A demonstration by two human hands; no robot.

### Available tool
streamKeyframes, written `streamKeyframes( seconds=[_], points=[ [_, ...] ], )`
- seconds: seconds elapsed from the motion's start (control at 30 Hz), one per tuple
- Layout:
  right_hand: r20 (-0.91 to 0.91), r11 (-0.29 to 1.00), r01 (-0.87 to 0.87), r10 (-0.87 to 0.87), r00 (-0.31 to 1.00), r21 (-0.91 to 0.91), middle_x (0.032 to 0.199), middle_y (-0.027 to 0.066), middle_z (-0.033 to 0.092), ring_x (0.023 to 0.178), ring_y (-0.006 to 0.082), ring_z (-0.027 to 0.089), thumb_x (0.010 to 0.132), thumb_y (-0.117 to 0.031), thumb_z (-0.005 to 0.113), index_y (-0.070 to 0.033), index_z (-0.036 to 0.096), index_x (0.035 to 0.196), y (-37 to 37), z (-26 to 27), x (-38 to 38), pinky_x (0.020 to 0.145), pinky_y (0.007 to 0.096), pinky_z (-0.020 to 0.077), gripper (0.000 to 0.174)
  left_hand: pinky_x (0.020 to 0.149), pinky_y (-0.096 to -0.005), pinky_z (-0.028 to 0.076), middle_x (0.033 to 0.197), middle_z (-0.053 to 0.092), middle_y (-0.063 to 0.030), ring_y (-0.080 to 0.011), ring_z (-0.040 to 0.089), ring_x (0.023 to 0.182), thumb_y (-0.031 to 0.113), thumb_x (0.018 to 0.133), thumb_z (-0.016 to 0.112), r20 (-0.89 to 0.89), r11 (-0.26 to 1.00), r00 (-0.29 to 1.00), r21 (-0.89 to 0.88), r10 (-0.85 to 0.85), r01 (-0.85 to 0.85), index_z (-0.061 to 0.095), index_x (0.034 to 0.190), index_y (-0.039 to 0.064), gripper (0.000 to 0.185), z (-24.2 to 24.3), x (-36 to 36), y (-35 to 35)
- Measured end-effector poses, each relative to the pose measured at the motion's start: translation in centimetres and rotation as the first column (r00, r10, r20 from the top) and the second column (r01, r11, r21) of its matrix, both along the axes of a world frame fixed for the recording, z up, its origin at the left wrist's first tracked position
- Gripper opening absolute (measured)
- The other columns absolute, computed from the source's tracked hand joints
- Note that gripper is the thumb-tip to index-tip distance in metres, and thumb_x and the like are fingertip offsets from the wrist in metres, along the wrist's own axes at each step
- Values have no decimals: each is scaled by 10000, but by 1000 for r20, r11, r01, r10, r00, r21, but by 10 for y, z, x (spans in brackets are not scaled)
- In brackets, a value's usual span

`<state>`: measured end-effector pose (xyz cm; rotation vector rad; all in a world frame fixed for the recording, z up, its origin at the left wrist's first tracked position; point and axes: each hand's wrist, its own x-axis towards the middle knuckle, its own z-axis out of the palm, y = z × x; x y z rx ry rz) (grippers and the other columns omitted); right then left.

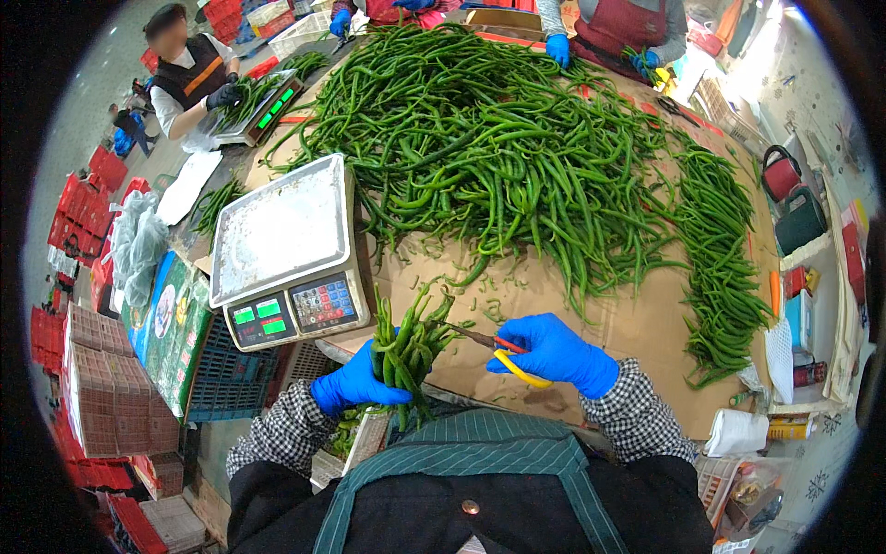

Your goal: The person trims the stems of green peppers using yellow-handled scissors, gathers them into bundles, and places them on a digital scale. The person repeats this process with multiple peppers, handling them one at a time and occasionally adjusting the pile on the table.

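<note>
My left hand (pixel 363 383), in a blue glove, grips a bunch of green chili peppers (pixel 408 350), held upright in front of my apron. In my right hand (pixel 557 353), also gloved in blue, are scissors (pixel 526 370) with yellow and red handles; their blades point left and reach the upper stems of the bunch. Whether the blades touch a stem I cannot tell. Behind my hands a large heap of long green chili peppers (pixel 484 152) covers much of the cardboard-topped table (pixel 547 408). Small cut stem ends (pixel 493 310) lie scattered on the cardboard.
A digital scale (pixel 284 242) stands at my left, its pan bare. A long row of chili peppers (pixel 720 270) lies at the right. Beside the left edge are plastic bags (pixel 138 242) and a crate (pixel 232 367). Co-workers stand across the table and near a second scale (pixel 259 114).
</note>
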<state>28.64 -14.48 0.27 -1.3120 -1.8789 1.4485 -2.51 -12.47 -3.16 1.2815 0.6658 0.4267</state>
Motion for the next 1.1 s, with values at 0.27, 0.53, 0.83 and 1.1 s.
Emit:
streamKeyframes(
  seconds=[0.27,0.53,0.83,1.1],
  points=[
    [57,988,140,-144,988,68,616,88,557,525,141,469,727,-314,795,-33,615,782,-14,-3,5,502,304,402,338,942,-352,440,1167,568,-75,-179,544,1081,144,614,833,-29,1000,999,1,17,-17,425,1294,47,798,1,-2,-3],
    [141,948,159,-203,969,275,815,130,600,678,263,581,706,-459,764,-40,592,968,-14,3,3,601,365,457,523,958,-356,429,1199,550,-78,-183,535,1095,133,621,824,-4,999,1000,-21,-31,31,415,1310,53,805,3,-1,-2],
    [135,982,138,-156,978,132,673,102,570,579,246,522,734,-475,740,-68,618,847,-9,-1,14,556,350,426,440,981,-363,405,1235,536,-86,-181,508,1134,133,617,824,-56,996,996,49,-75,78,407,1329,50,830,13,-4,-4],
    [292,988,-34,-13,956,153,723,112,607,635,266,587,748,-496,717,-75,621,865,5,10,14,577,353,444,447,977,-345,403,1230,542,-91,-173,505,1128,145,624,819,-35,989,996,117,-87,91,410,1330,25,825,22,6,-6]
  ],
)
